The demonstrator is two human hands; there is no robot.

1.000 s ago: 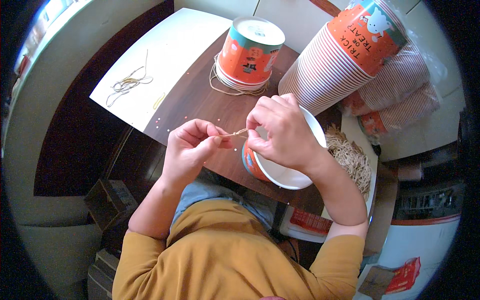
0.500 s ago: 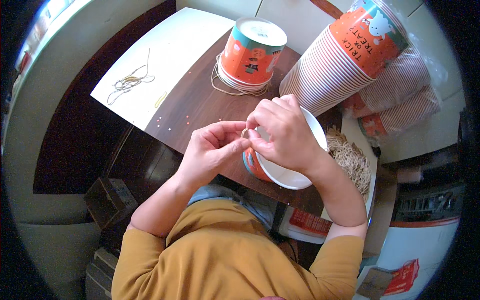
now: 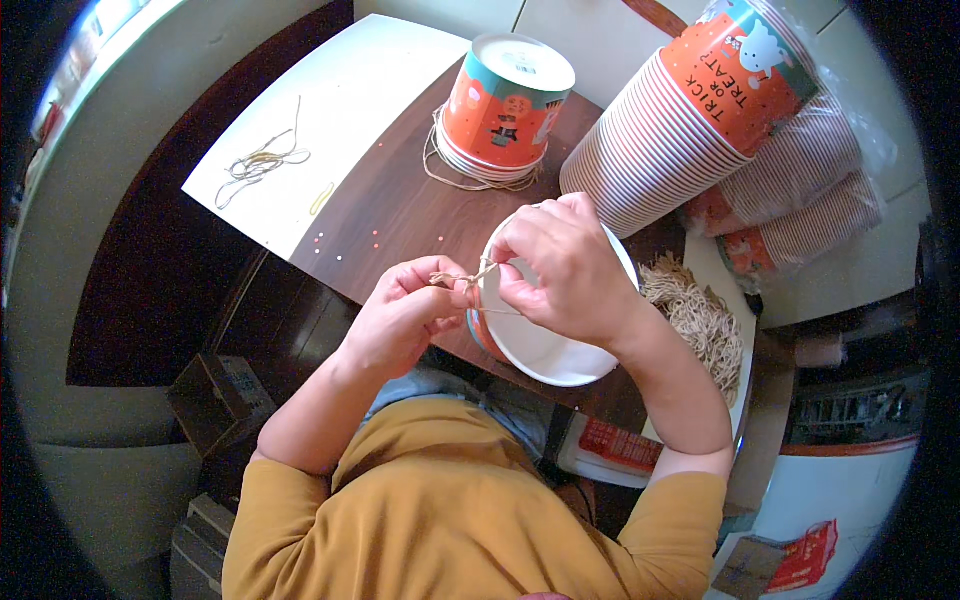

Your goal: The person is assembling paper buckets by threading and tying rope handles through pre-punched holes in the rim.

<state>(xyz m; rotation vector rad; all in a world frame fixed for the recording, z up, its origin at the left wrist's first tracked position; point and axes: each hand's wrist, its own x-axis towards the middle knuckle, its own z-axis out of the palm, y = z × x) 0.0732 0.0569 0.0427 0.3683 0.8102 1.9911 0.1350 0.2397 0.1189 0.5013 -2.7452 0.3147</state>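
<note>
A paper bucket (image 3: pixel 560 355), white inside with an orange and teal outside, tilts toward me at the table's near edge. Over its left rim, my left hand (image 3: pixel 400 305) pinches a tan cord (image 3: pixel 468 281) with a knot or loop in it. The cord's other part is pinched between the thumb and fingers of my right hand (image 3: pixel 560 260), which hovers above the bucket's opening. A strand of cord runs from the left fingers across toward the bucket's inside. Where the cord meets the bucket is partly hidden by my hands.
Upside-down stacked buckets (image 3: pixel 505 115) with cords round their rims stand on the brown table (image 3: pixel 385 200). A tall leaning stack of buckets (image 3: pixel 660 140) is at the back right. A bundle of cords (image 3: pixel 695 320) lies right of my arm; loose cord (image 3: pixel 262 165) lies on the white board.
My hands have drawn slightly apart, my left hand moving a little left and down, and the knotted cord now shows between them. The bucket has shifted slightly left and toward me.
</note>
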